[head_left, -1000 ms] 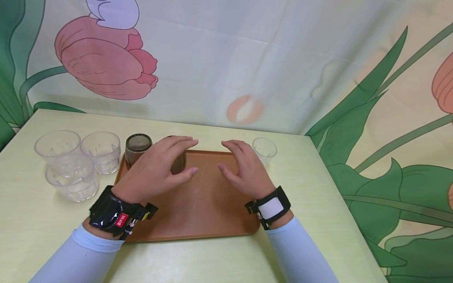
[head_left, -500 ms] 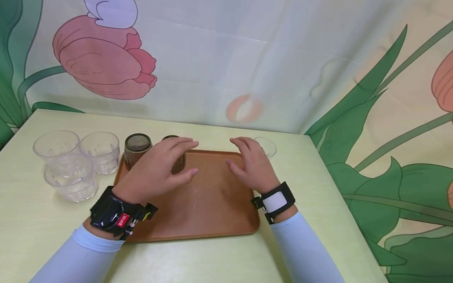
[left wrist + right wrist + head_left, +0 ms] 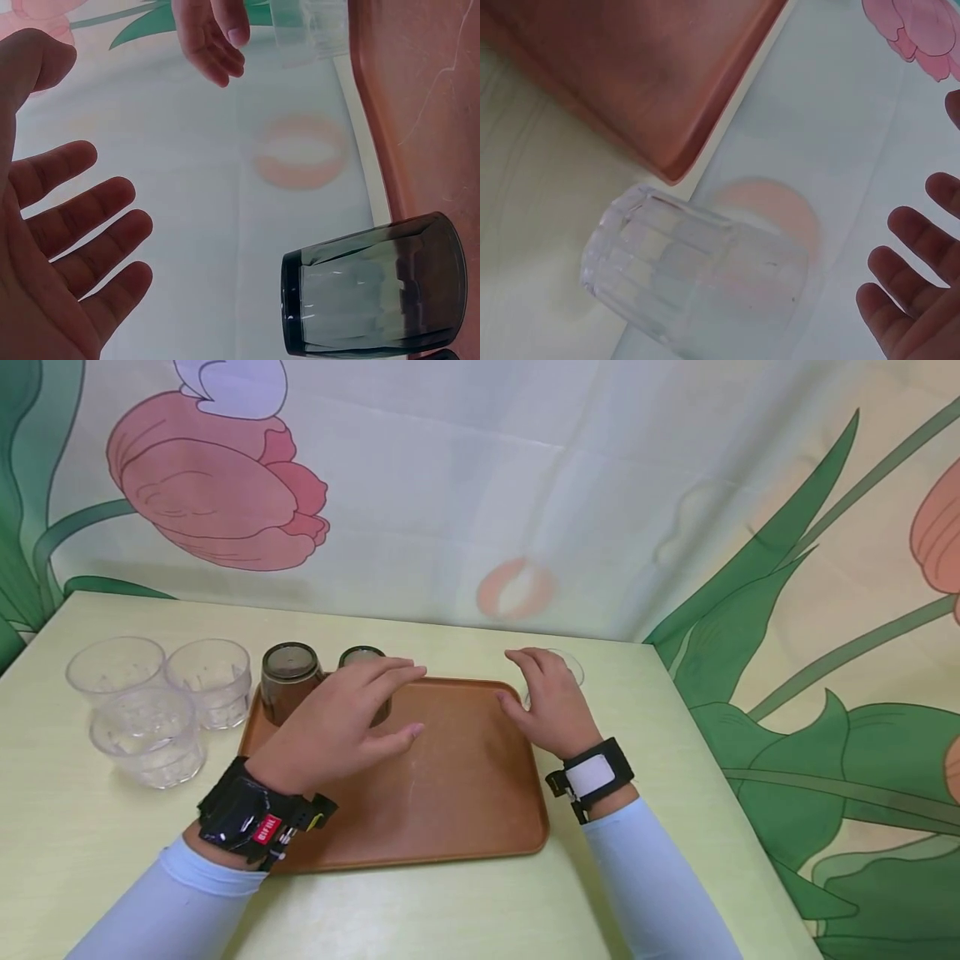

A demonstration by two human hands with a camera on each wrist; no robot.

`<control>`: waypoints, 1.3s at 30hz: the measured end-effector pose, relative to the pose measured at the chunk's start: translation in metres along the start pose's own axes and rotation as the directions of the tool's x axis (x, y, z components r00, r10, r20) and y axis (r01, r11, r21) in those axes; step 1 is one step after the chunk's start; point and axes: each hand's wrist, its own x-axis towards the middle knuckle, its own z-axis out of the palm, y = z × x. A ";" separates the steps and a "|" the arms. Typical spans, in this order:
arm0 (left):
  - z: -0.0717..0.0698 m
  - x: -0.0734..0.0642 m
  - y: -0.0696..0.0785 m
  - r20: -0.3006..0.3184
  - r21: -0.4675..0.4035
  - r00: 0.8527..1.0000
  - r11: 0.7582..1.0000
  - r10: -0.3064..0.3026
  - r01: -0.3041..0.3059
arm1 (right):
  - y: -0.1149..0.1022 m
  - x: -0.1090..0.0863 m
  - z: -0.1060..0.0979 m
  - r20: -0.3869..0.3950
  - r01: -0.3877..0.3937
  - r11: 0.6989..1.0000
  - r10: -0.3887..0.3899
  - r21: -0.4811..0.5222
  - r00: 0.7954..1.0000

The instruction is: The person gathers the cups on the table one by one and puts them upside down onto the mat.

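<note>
My left hand (image 3: 337,722) hovers over the left part of a brown tray (image 3: 457,785), fingers relaxed and holding nothing. It partly hides two smoky dark glasses, a nearer-left one (image 3: 288,672) and another (image 3: 363,654), both upside down on the tray. The left wrist view shows one dark glass (image 3: 367,292) apart from the fingers. Over the tray's far right corner is my right hand (image 3: 555,706), thumb and fingers spread apart. Behind it, a clear glass (image 3: 697,270) stands on the table beyond that corner; in the head view the hand covers most of it.
Three clear glasses stand grouped left of the tray: a back-left one (image 3: 112,656), one close to the tray (image 3: 213,693) and a front one (image 3: 150,747). A printed curtain (image 3: 420,527) hangs behind the pale table (image 3: 420,910).
My right hand has moved right, away from the left hand, and now overlaps the clear glass in the head view. The left hand has barely shifted; the glasses and tray stay put.
</note>
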 end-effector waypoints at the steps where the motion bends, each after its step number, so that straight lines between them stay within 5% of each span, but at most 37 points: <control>1: 0.001 0.000 0.000 0.003 0.004 1.000 1.000 0.004 -0.004 | 0.002 0.000 0.000 0.006 -0.009 1.000 0.009 -0.003 1.000; 39: 0.012 -0.002 0.006 0.069 0.045 0.997 0.998 0.033 -0.036 | 0.046 0.002 0.018 0.112 -0.153 0.980 0.168 -0.128 0.979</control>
